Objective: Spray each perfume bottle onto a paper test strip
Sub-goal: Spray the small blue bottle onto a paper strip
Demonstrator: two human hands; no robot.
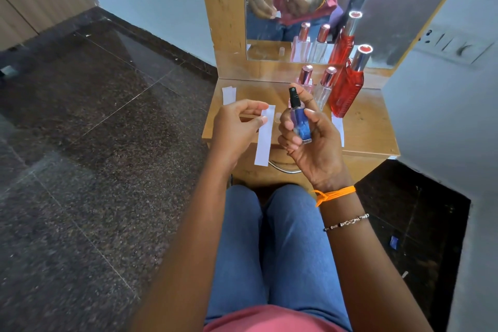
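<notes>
My right hand grips a small blue perfume bottle upright, its black spray nozzle bare and my forefinger behind the nozzle top. My left hand pinches a white paper test strip near its upper end; the strip hangs down just left of the bottle. Behind them on the wooden dressing table stand a pink bottle, a clear bottle and a tall red bottle, all capped.
More white strips lie on the table, at the back left and under the red bottle at the right. A mirror rises behind the bottles. A drawer handle sits below the tabletop. Dark tiled floor lies left; my knees are beneath.
</notes>
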